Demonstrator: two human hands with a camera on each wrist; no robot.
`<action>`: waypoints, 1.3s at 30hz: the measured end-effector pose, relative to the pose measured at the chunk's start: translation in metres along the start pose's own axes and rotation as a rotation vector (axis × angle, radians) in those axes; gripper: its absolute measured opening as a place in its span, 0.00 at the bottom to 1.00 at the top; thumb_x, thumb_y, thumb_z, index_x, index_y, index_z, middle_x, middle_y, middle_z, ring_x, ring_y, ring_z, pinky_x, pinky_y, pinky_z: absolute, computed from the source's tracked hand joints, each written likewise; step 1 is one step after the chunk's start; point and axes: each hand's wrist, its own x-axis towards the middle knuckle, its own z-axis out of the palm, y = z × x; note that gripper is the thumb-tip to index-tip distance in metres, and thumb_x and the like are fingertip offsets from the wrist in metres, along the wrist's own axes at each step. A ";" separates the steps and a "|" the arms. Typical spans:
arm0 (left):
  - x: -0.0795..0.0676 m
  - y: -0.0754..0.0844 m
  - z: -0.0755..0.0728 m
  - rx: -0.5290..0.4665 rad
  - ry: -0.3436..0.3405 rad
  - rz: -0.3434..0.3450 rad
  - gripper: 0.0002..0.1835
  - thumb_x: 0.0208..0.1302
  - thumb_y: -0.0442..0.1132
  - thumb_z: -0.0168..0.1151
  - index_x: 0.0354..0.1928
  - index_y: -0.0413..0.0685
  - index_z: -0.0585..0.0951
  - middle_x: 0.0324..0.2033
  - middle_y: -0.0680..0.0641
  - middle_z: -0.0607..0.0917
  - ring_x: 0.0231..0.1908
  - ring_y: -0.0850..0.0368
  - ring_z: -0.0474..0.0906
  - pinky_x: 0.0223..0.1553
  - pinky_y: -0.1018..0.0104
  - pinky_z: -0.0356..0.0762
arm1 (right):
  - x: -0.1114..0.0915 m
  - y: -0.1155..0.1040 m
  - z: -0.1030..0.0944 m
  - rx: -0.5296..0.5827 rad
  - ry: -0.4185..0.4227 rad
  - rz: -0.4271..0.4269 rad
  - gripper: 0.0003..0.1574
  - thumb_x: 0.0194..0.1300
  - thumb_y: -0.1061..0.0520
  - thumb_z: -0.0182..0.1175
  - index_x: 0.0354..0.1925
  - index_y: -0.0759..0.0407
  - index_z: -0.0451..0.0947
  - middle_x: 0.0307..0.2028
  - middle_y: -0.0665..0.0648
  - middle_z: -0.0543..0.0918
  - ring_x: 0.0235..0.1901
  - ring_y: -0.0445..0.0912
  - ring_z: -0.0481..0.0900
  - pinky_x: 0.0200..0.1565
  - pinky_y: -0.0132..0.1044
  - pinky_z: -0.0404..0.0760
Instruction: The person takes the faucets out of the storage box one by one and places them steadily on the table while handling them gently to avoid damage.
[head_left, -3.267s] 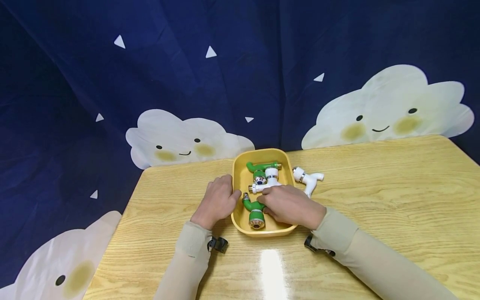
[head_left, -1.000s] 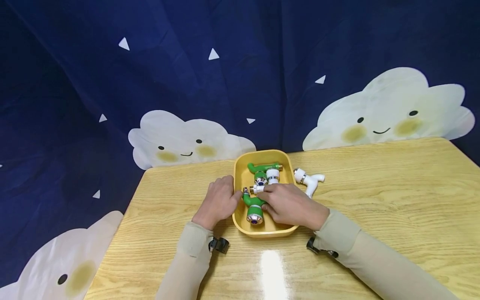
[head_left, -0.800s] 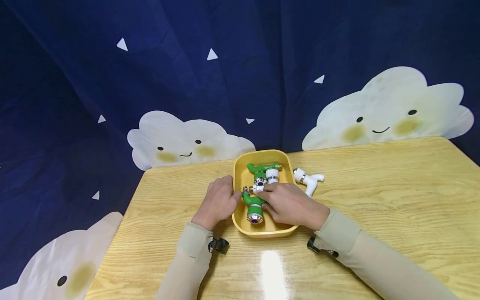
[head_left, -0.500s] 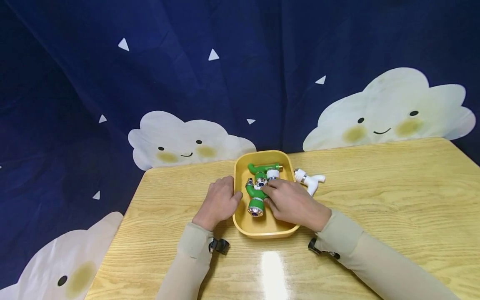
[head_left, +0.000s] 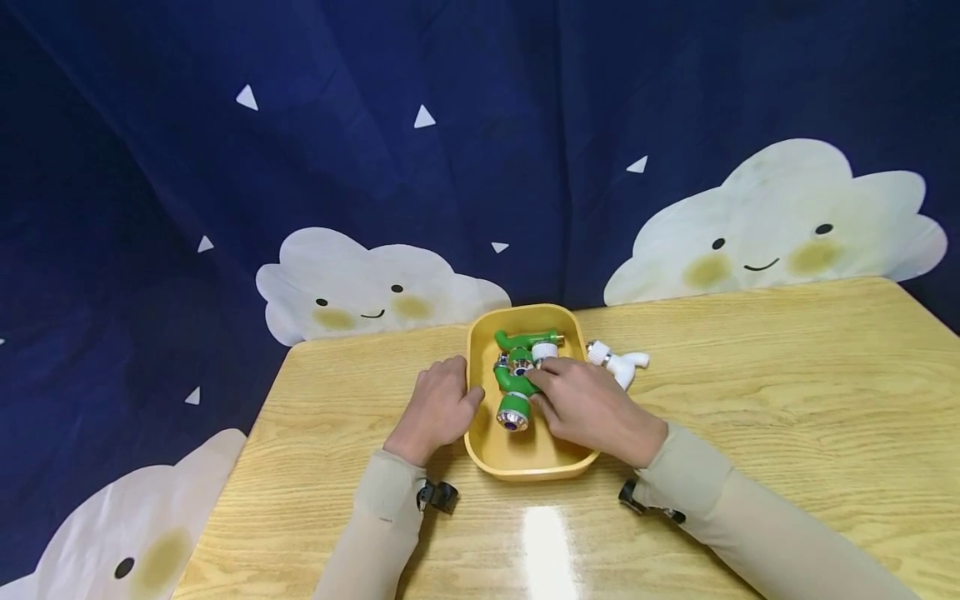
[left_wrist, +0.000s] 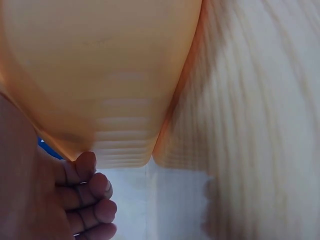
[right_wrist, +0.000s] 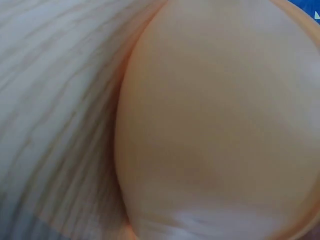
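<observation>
From my station I read the arrangement as follows. A yellow plastic bin with rounded corners [head_left: 534,457] stands on a light wood-grain table [head_left: 750,417], squarely before the person, presumably so that both hands reach it alike. The left hand [head_left: 435,407] is at its left side: the thumb lies over the rim, and in the left wrist view the fingers are curled beside the outer wall. I judge this to be a narrow steadying hold, there to stop the bin sliding while the other hand works inside.

The right hand [head_left: 588,408] reaches over the right rim. It is nearly closed, with thumb and fingers pinching a green plastic tap with a chrome-faced round handle [head_left: 513,403]. This tap is inside the bin, left of the fingertips, its handle toward the person. I take the grip on its body to leave handle and spout free for turning. Whether it bears on the bin floor I cannot tell; the right wrist view gives me only the bin's outer wall and the table.

A second green tap lying crosswise [head_left: 527,341] occupies the far end. A white plastic tap with a ribbed knob [head_left: 545,351] is next to it, partly hidden by the right hand. Another white tap with a forked body [head_left: 621,365] lies outside, just beside the right rim.
</observation>
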 end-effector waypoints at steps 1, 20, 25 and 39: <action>0.000 0.000 0.000 0.000 0.000 0.000 0.10 0.68 0.45 0.53 0.37 0.46 0.74 0.30 0.46 0.75 0.35 0.49 0.70 0.44 0.55 0.68 | 0.000 0.000 0.000 -0.004 -0.002 -0.002 0.14 0.65 0.56 0.67 0.48 0.58 0.87 0.39 0.56 0.88 0.35 0.48 0.86 0.36 0.46 0.86; 0.000 0.000 0.000 -0.003 0.013 0.014 0.09 0.67 0.44 0.53 0.36 0.46 0.74 0.28 0.47 0.75 0.33 0.50 0.70 0.42 0.56 0.69 | -0.003 0.003 -0.008 -0.028 0.003 -0.021 0.15 0.64 0.55 0.69 0.48 0.58 0.87 0.36 0.54 0.87 0.32 0.46 0.84 0.36 0.44 0.85; 0.000 0.000 0.000 -0.006 0.013 0.010 0.08 0.66 0.44 0.53 0.35 0.46 0.74 0.28 0.47 0.75 0.33 0.50 0.71 0.42 0.56 0.68 | -0.004 0.003 -0.009 -0.036 0.007 -0.033 0.14 0.64 0.55 0.69 0.47 0.58 0.87 0.35 0.54 0.86 0.32 0.46 0.84 0.35 0.43 0.85; 0.000 0.000 0.001 0.000 0.020 0.010 0.08 0.66 0.44 0.53 0.35 0.47 0.74 0.28 0.47 0.75 0.33 0.50 0.70 0.42 0.56 0.68 | -0.004 0.003 -0.010 -0.036 0.007 -0.035 0.14 0.64 0.56 0.69 0.48 0.58 0.87 0.36 0.54 0.87 0.32 0.46 0.84 0.35 0.43 0.85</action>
